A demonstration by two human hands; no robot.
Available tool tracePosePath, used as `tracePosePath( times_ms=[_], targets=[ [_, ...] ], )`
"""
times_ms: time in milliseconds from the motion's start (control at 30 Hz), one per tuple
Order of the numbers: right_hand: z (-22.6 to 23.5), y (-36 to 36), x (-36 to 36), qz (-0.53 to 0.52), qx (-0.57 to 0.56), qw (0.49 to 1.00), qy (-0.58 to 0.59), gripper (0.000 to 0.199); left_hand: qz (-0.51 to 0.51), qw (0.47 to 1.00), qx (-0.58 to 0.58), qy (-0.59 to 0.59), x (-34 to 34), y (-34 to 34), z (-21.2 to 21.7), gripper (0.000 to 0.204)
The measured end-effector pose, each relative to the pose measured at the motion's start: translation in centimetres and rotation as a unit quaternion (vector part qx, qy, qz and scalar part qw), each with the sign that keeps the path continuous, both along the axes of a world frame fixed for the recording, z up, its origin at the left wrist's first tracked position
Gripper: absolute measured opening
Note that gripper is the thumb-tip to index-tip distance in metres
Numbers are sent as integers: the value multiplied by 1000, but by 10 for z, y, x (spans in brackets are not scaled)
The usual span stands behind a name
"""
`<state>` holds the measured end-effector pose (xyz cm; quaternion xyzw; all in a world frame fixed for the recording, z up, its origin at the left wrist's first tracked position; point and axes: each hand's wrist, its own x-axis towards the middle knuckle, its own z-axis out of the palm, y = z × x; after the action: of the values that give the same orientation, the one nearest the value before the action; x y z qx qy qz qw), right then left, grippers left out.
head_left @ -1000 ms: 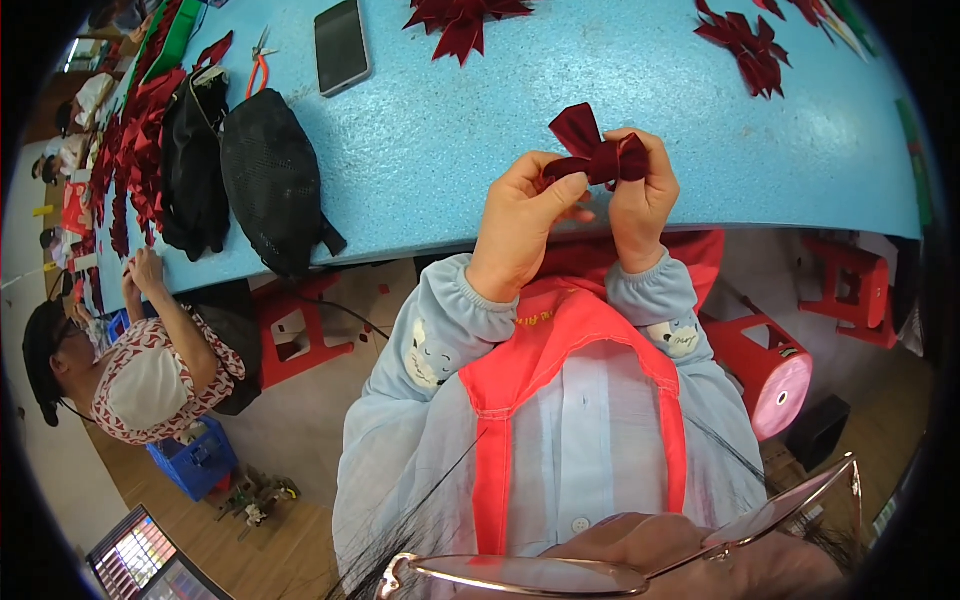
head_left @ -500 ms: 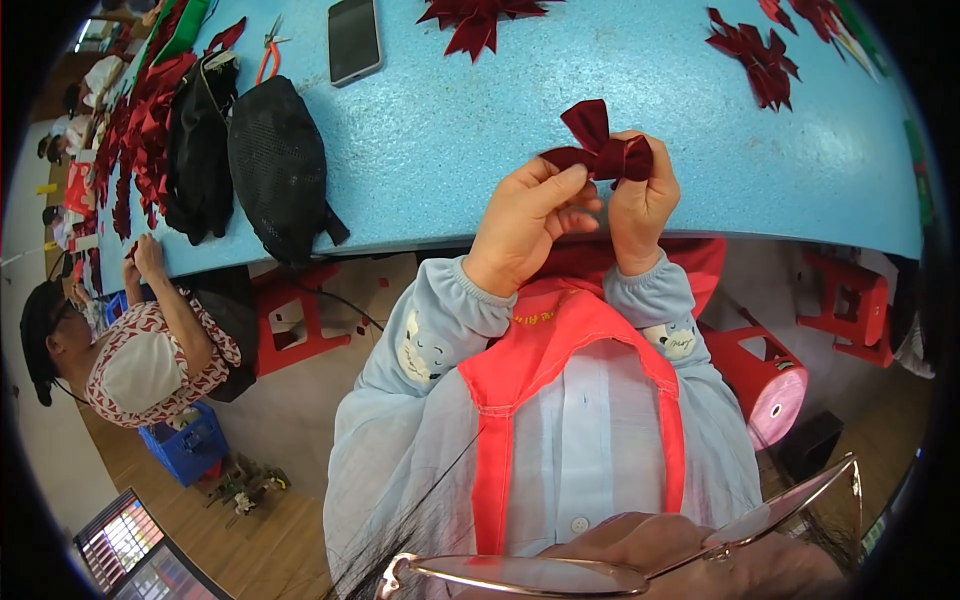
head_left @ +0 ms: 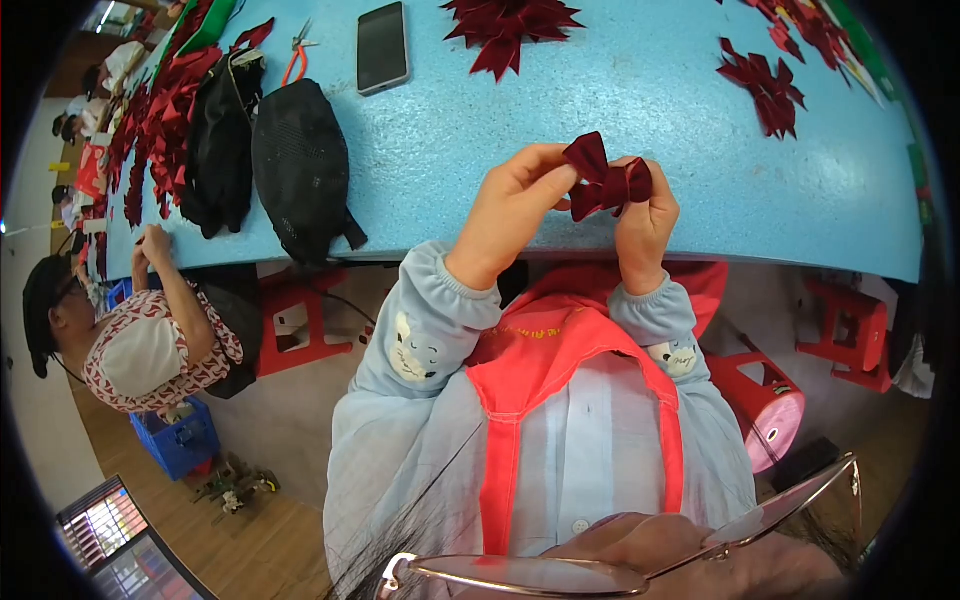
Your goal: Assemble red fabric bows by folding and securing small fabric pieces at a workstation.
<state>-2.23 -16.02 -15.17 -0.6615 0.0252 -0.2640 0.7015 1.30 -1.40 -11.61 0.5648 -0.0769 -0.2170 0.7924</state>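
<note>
A dark red velvet bow (head_left: 607,187) is held up between my two hands, just over the near edge of the blue table (head_left: 450,150). With its thumb and fingers, my left hand (head_left: 513,205) pinches the bow's left side, by the tail that points up. My right hand (head_left: 646,222) grips the right loop, its fingers partly hidden behind the ribbon. Farther back on the table lies a pile of red bows (head_left: 512,32). Another small cluster of red bows (head_left: 763,88) rests to the right of it.
A black phone (head_left: 383,48), red-handled pliers (head_left: 296,58) and two black bags (head_left: 300,165) lie on the left half of the table. Heaped red ribbon (head_left: 170,110) covers its far left. A co-worker (head_left: 150,340) sits at the left. Red stools (head_left: 848,325) stand below the table.
My left hand has moved from the lower left tail up to the upward-pointing tail. The bow has turned slightly in my right hand. The whole view has shifted a little.
</note>
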Motion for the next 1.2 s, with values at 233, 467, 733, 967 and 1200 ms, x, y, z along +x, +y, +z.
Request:
tracePosePath(
  times_ms=[233, 467, 733, 967, 1200],
  targets=[
    [2, -13, -2, 41, -146, 988, -42, 24, -80, 995, -9, 59, 0, -5, 8, 27],
    [16, -23, -1, 35, -246, 962, -110, 19, -62, 993, -68, 74, -14, -23, 12, 26],
    [22, -36, -1, 69, -244, 960, -117, 13, -71, 991, 19, -115, -13, -18, 1, 24],
    [22, -27, 1, 44, -289, 947, -136, 18, 52, 986, -113, 116, -24, -37, -3, 23],
    [29, -41, -2, 88, -410, 896, -148, 31, -74, 964, -122, 227, -14, -18, 14, 21]
  ],
)
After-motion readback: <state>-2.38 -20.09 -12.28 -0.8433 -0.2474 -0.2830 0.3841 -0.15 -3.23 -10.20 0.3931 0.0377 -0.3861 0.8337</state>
